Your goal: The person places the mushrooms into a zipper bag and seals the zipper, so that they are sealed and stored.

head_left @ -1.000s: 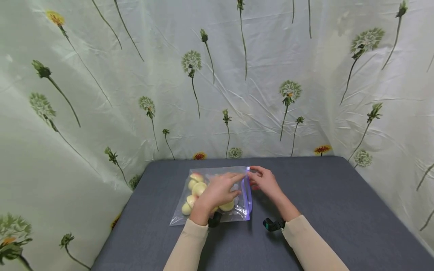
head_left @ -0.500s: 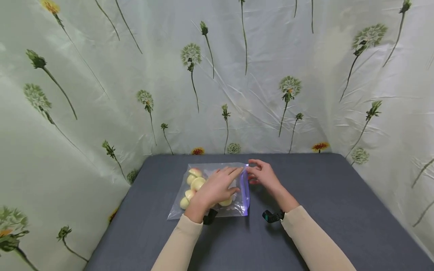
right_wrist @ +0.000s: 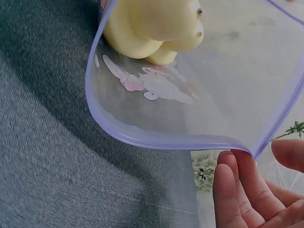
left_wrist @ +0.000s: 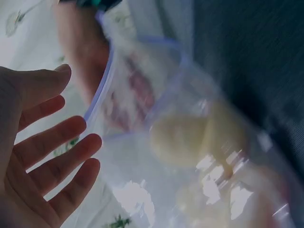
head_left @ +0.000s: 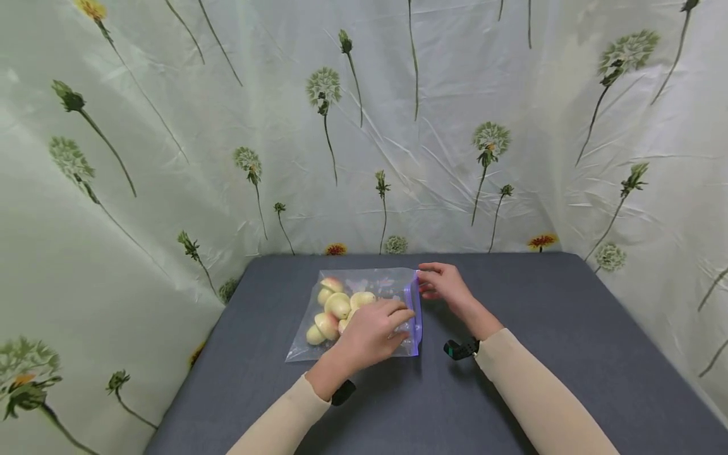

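Observation:
A clear zip bag [head_left: 392, 281] with a purple zip edge lies on the table, its mouth to the right. Inside are several pale yellow, pink-blushed fruit-like pieces [head_left: 338, 306]. My left hand [head_left: 372, 328] is over the bag's right part, hiding some pieces; in the left wrist view its fingers [left_wrist: 66, 156] are spread and hold nothing. At the far corner of the mouth is my right hand [head_left: 446, 287]. In the right wrist view its fingers [right_wrist: 251, 180] touch the bag's corner from behind, with the thumb apart. The mouth gapes there.
A dark grey cloth-covered table [head_left: 540, 354] extends around the bag. Behind and to both sides hangs a pale curtain [head_left: 443, 82] printed with dandelions. Black straps with devices [head_left: 459, 349] sit at the wrists.
My left hand has drawn back from the far part of the zip edge toward me, uncovering more yellow pieces. My right hand stays at the far corner. The head view has shifted slightly.

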The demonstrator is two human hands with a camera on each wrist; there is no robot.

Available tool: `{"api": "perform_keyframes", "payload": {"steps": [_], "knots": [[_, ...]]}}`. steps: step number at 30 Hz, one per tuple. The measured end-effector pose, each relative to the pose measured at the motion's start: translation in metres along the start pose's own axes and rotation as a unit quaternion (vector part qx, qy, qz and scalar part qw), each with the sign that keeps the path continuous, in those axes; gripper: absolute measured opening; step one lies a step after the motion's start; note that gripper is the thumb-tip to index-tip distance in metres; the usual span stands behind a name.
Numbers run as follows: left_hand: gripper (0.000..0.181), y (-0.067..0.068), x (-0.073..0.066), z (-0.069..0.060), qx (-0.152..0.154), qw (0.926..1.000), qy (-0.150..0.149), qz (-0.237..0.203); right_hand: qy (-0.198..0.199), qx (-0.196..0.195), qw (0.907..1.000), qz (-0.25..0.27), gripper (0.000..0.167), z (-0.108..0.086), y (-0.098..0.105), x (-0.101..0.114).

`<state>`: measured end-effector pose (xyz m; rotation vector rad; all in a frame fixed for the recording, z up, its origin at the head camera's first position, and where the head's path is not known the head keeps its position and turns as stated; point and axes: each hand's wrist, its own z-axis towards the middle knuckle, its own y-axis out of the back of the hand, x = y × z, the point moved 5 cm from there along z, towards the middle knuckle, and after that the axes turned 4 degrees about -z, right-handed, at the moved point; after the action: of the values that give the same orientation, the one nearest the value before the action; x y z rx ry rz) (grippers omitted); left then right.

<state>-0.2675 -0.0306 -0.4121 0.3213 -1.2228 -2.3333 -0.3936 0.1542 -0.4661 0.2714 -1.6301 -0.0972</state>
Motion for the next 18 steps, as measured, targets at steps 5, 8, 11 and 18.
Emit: {"api": "perform_keyframes", "payload": {"steps": [5,8,11,18], "knots": [[0.041,-0.01,-0.012,-0.01,0.006,0.9998,0.012,-0.011,-0.005,-0.008,1.0,-0.001,0.042,0.002,0.0,0.002],[0.046,-0.016,-0.014,-0.015,0.013,0.9994,0.028,-0.016,-0.006,-0.01,0.9999,0.003,0.042,0.004,-0.001,0.004],[0.047,-0.022,-0.018,-0.018,0.02,0.9994,0.027,0.002,-0.008,-0.011,0.9999,0.006,0.041,0.006,-0.002,0.004],[0.019,-0.028,-0.023,-0.021,-0.001,0.9991,0.023,0.035,-0.012,-0.017,0.9997,0.015,0.038,0.008,-0.002,0.0]]}}
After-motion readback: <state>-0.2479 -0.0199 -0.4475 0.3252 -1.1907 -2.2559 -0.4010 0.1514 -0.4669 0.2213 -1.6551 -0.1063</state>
